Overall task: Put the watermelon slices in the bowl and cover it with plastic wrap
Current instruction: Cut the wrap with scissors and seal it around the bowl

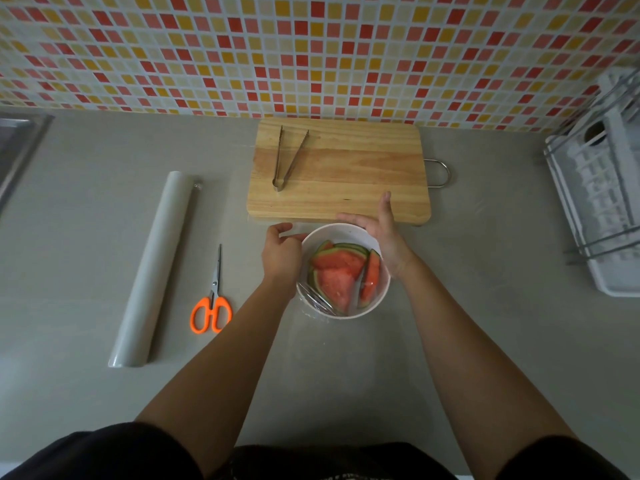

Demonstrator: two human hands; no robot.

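Head view: white bowl [379,296] sitting on the counter [485,306], just near of the wooden cutting board [346,174]. Watermelon slices [337,271] lying inside it, plastic wrap [313,299] crinkling over the near-left rim. Left hand [282,251] pinching the wrap at the left rim. Right hand [381,230] lying open, fingers spread, on the far-right rim. Tongs [289,157] resting on the board. Scissors [211,306] and wrap roll [152,268] lying to the left.

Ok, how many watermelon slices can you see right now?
3 slices plainly, all in the bowl: one at the back, one nearer the person, one on edge at the right. Green rinds behind hint at more, hidden.
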